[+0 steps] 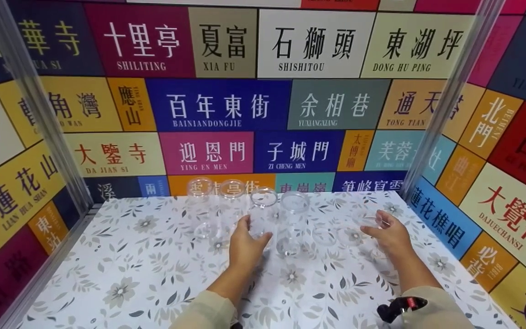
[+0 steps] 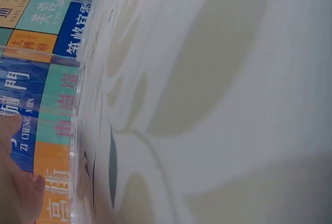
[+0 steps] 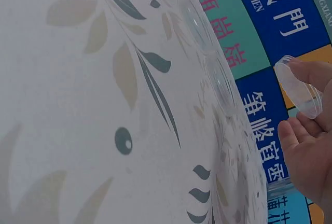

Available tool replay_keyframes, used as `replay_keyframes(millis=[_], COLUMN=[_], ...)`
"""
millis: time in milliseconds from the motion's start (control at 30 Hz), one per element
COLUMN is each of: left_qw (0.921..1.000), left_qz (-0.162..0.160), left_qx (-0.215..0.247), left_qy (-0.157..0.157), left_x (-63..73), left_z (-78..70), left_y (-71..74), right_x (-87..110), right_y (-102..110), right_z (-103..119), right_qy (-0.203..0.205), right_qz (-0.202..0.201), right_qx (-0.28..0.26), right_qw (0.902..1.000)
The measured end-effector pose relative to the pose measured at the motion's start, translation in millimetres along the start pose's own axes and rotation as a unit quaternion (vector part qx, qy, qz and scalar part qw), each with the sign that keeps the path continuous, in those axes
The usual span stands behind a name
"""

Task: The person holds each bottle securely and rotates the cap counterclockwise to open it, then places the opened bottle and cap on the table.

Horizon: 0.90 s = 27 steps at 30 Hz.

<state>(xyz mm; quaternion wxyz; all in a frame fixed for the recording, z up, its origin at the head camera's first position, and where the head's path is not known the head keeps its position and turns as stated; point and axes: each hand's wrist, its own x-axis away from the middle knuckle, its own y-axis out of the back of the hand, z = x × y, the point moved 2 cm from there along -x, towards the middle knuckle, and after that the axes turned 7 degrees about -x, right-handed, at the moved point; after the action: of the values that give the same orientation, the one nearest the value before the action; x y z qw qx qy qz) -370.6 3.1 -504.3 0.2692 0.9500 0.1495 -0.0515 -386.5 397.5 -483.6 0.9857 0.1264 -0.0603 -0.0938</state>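
Note:
Several clear, open-topped plastic jars (image 1: 201,205) stand upright in a row on the table. My left hand (image 1: 247,244) holds one clear jar (image 1: 262,212) low on its body, thumb on the right side and fingers on the left. Another clear jar (image 1: 292,224) is just right of that thumb. Off to the right, my right hand (image 1: 393,235) pinches a thin round clear lid (image 3: 296,89) by its edge, tilted above the table. In the left wrist view only part of the left hand (image 2: 23,182) shows, beside the transparent jar walls.
Flat clear lids (image 1: 324,236) lie on the table between the jars and my right hand. A white tablecloth (image 1: 153,274) with grey flowers covers the table. Behind it rises a wall of coloured sign panels (image 1: 217,105), with metal posts (image 1: 450,91) at the corners.

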Motion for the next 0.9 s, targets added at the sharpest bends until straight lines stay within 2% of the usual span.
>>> replay_keyframes(millis=[400,733,900], left_qw=[0.9997,0.9985,0.9988], left_qz=[-0.005,-0.028,-0.033], left_qx=[-0.021,-0.042,-0.029], left_qy=[-0.013,-0.024,-0.022], left_x=[3.0,3.0,1.7], left_z=[1.1,6.6,7.9], left_y=[2.6,2.8,4.6], right_x=[-9.7,-15.3,-19.0], right_y=[19,23,26], right_z=[-21,-34,-35], right_qy=[-0.058,-0.062,-0.068], right_qz=[0.003,0.0,0.005], right_qx=[0.065,0.148,0.16], right_qw=[0.9962,0.987,0.9848])
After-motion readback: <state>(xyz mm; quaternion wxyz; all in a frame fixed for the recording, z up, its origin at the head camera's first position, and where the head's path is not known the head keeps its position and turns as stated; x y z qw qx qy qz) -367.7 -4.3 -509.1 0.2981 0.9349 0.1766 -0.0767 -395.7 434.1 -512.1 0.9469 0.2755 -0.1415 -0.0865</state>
